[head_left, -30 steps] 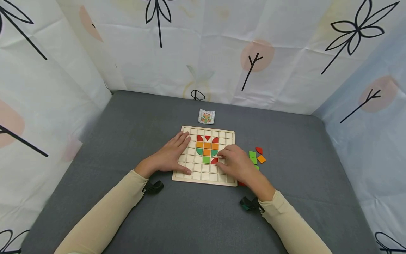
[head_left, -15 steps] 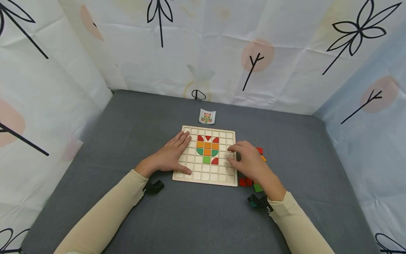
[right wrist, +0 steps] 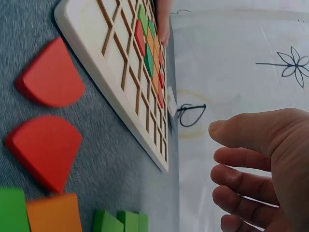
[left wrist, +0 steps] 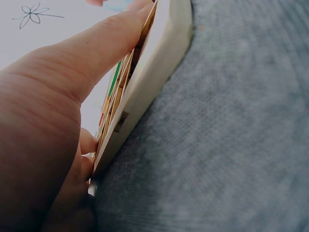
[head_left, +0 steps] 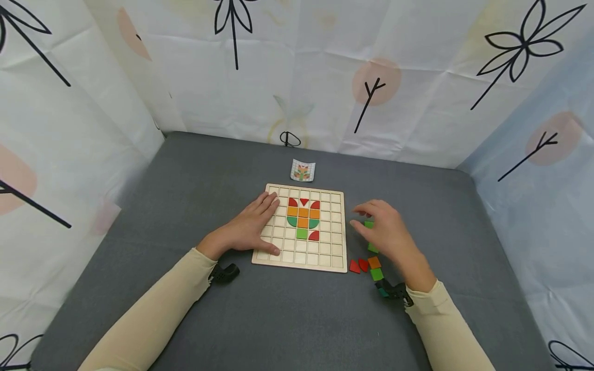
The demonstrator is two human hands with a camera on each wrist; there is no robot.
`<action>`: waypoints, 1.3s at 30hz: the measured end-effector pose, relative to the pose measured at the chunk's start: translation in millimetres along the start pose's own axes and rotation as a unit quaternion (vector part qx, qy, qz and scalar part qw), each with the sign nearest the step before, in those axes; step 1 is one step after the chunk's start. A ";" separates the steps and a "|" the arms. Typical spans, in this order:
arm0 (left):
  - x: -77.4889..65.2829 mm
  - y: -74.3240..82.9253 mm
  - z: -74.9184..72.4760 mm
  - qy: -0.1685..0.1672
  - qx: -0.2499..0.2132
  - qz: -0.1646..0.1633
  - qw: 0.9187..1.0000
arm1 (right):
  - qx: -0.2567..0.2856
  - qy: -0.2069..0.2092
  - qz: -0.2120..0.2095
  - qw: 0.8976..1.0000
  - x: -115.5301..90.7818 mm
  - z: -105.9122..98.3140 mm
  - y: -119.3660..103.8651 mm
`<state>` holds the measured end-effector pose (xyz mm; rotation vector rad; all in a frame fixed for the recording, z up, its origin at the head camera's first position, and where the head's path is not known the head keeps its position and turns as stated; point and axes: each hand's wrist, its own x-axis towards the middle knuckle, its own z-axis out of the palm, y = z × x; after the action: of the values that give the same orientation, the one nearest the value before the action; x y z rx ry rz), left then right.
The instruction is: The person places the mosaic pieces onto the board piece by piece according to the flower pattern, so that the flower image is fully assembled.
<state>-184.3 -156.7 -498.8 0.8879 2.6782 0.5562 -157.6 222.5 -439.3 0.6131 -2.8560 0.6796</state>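
Observation:
A pale wooden grid board lies on the grey table. Colored tiles form a pattern in its middle: red quarter-rounds, orange squares, green half-round shapes, a light green square and a red quarter-round at the lower right. My left hand rests on the board's left side, fingers spread and thumb along the near edge. Beyond the board's right edge, my right hand hovers over loose green tiles, partly hiding them. In the right wrist view its fingers are loosely bent and hold nothing.
Two red quarter-round tiles, an orange square and a green square lie by the board's near right corner. A small pattern card lies behind the board. Printed white cloth hangs around the table.
My right hand has left the red quarter-round on the board and moved right, past the board's edge to the loose tiles. The left hand has stayed in place.

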 end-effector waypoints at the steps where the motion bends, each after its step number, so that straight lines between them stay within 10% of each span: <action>1: -0.1 -0.1 0.1 0.001 0.000 0.002 1.000 | 0.000 0.001 0.003 1.000 -0.3 -1.1 1.8; 39: -1.4 1.6 -1.5 0.004 -0.015 0.001 1.000 | -0.062 -0.057 0.101 0.991 -10.2 -3.7 29.6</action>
<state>-183.0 -156.8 -496.7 0.8829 2.6692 0.6006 -160.6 251.8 -450.3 0.3583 -3.0680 0.5029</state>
